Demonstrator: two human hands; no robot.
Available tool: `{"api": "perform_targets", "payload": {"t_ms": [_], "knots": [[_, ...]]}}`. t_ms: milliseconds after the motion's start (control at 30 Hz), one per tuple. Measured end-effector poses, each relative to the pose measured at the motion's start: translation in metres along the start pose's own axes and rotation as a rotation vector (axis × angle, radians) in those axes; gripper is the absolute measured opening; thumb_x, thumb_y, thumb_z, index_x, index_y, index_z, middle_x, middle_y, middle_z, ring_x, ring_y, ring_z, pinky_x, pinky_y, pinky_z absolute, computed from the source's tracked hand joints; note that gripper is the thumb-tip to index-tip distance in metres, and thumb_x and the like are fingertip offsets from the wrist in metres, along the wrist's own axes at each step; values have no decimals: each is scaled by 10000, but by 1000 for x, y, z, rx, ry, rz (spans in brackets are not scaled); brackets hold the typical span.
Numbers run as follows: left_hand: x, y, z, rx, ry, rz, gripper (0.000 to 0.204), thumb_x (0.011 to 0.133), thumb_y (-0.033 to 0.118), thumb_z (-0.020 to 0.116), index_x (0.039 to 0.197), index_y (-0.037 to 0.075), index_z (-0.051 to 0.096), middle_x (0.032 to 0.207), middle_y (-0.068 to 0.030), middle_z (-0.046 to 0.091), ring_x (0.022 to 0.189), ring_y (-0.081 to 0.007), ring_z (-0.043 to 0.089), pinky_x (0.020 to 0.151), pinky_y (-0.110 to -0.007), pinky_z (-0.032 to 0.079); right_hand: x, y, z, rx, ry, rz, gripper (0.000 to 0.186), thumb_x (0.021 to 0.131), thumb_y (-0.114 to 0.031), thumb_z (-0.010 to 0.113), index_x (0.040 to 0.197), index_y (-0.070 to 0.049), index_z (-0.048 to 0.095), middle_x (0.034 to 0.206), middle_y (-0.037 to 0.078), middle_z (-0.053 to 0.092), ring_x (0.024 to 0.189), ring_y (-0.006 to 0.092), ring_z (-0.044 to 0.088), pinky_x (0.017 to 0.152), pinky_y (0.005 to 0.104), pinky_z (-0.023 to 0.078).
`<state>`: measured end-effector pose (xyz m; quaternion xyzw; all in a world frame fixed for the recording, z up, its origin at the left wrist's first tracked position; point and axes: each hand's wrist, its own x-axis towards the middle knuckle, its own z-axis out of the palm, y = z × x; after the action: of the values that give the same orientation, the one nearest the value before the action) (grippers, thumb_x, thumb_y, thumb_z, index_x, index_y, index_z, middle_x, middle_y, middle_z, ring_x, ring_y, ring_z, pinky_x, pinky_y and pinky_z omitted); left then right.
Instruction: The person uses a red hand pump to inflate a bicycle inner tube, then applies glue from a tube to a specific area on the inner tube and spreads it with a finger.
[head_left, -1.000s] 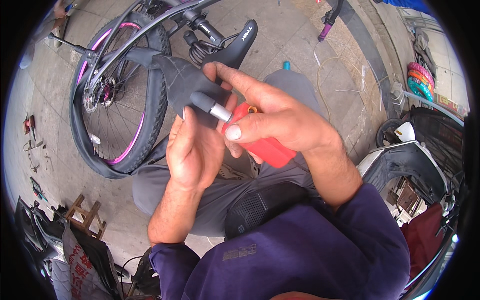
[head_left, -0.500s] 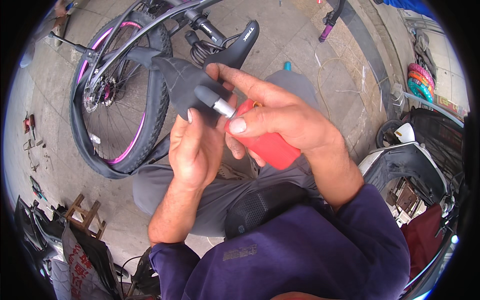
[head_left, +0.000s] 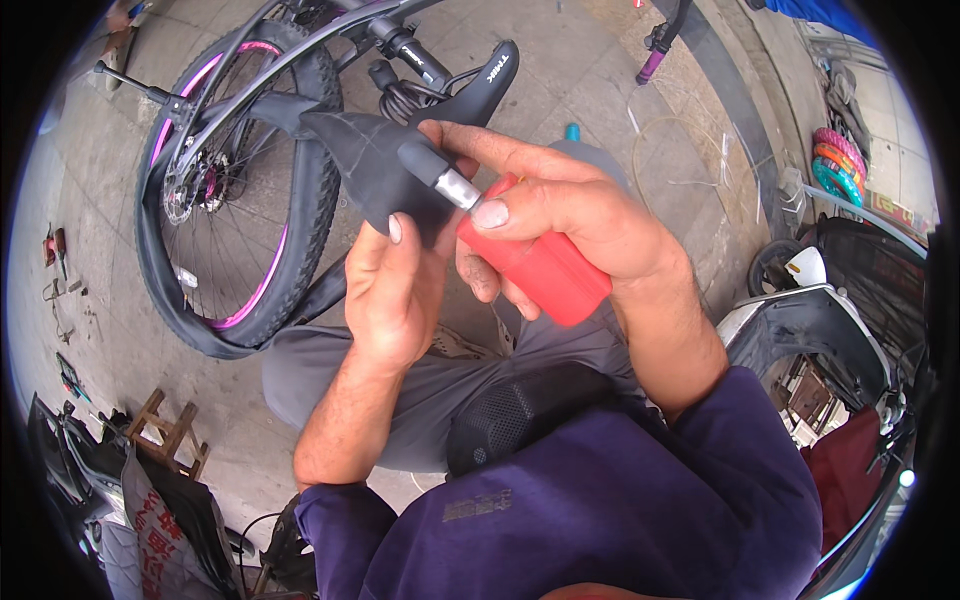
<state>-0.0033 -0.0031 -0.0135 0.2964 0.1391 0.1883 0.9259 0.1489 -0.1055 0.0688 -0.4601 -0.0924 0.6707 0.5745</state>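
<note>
While a broad, flattened black rubber tube (head_left: pixel 360 165) is being held out above the grey-trousered lap (head_left: pixel 415 400), its near edge is being pinched by the left grip (head_left: pixel 388 310), the thumb lying on top and the other fingers mostly being hidden beneath. By the right grip (head_left: pixel 590 215), a red, block-shaped handheld tool (head_left: pixel 545 275) with a silver metal collar (head_left: pixel 460 190) and a dark rounded tip (head_left: pixel 422 162) is being clasped, the thumb being pressed down close to the collar while the forefinger is being rested at the tube's far edge. The tip is being held over the rubber; whether the surface is being touched cannot be told. If the tool is being tilted or pressed too hard, the rubber is probably being put at risk of scuffing or thinning. Because the tube is being supported only by fingers here, it could be buckling or slipping from under the left thumb. A tug could also be passed along it, since its far part is being led back across the pink-rimmed, black-tyred bicycle wheel (head_left: pixel 212 183). With fingertips being placed so near the tip, skin could be caught.
</note>
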Motion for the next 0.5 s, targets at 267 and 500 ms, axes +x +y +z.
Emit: {"api": "perform_targets", "payload": {"t_ms": [267,500], "knots": [[2,0,7,3,36,29,547,1119,348,409,1563,30,378,1500,-214,503,1224,-279,605,903,-407,573,1,-5,-3,-18,-16,4,813,954,-138,593,1634,0,170,926,207,686,742,256,709,514,315,565],[3,7,5,-75,-32,-27,624,1102,378,450,1592,19,310,1622,-142,373,1445,-339,430,1163,-488,405,1,0,8,-130,48,-106,821,930,-126,636,1618,24,215,979,179,666,765,240,706,530,315,567]]}}
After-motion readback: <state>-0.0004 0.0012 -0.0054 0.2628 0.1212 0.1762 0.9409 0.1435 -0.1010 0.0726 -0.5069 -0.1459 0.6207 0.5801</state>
